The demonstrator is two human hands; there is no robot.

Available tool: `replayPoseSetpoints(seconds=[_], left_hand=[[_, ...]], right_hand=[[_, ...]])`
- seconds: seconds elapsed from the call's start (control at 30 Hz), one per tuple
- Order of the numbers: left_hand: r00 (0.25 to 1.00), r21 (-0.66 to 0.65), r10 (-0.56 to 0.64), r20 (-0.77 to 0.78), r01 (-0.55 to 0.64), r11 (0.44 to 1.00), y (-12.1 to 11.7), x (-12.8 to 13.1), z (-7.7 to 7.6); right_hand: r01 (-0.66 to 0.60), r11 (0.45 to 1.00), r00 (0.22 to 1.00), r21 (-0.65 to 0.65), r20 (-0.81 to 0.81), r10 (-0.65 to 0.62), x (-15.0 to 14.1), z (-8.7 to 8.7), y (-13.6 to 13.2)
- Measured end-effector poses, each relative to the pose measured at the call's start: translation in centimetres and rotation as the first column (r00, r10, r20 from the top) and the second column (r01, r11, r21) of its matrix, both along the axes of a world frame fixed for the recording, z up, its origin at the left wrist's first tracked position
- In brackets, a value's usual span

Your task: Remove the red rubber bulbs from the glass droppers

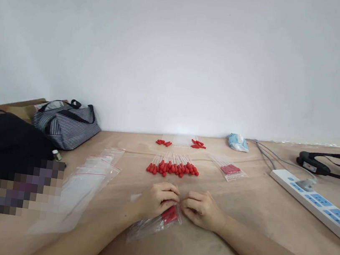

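A clear plastic zip bag (145,228) with red-bulbed droppers (169,215) inside lies in front of me on the table. My left hand (160,198) is closed on its upper edge, fingers curled over the plastic. My right hand (202,210) has its fingers curled and pinched at the bag's right end; the fingertips are partly hidden. Just beyond both hands is a spread of loose glass droppers (172,168), their red bulbs toward me. To the right rests another zip bag with red-bulbed droppers (230,169).
Flat zip bags (87,179) overlap on the left. More red-bulbed droppers (198,144) lie near the wall. A striped bag (72,126) and a black bag (5,146) stand far left. At right are a power strip (314,202), a blue-white packet (237,142) and a black headset (317,163).
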State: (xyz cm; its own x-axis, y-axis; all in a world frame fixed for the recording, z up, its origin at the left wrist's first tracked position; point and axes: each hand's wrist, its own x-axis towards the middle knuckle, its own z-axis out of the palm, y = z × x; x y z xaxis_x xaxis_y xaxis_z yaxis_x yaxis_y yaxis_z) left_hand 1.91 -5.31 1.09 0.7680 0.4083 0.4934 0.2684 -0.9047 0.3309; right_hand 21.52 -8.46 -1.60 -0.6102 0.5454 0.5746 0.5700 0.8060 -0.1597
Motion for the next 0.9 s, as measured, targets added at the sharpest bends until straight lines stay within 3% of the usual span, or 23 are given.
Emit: replayPoseSetpoints(seconds=[0.53,0.73,0.9], left_hand=[[0.990,0.029,0.022,-0.141,-0.018,0.999,-0.37,0.15,0.17],[0.991,0.036,0.021,-0.135,-0.016,0.999,-0.30,0.12,0.13],[0.983,0.079,-0.040,-0.179,0.054,0.995,0.03,-0.11,0.44]], right_hand=[[-0.042,0.999,0.998,0.010,0.045,0.042,-0.28,0.17,-0.09],[-0.041,0.993,0.999,0.109,0.012,0.040,-0.55,0.37,0.03],[-0.060,0.991,0.998,0.118,0.029,0.057,-0.63,0.52,0.06]])
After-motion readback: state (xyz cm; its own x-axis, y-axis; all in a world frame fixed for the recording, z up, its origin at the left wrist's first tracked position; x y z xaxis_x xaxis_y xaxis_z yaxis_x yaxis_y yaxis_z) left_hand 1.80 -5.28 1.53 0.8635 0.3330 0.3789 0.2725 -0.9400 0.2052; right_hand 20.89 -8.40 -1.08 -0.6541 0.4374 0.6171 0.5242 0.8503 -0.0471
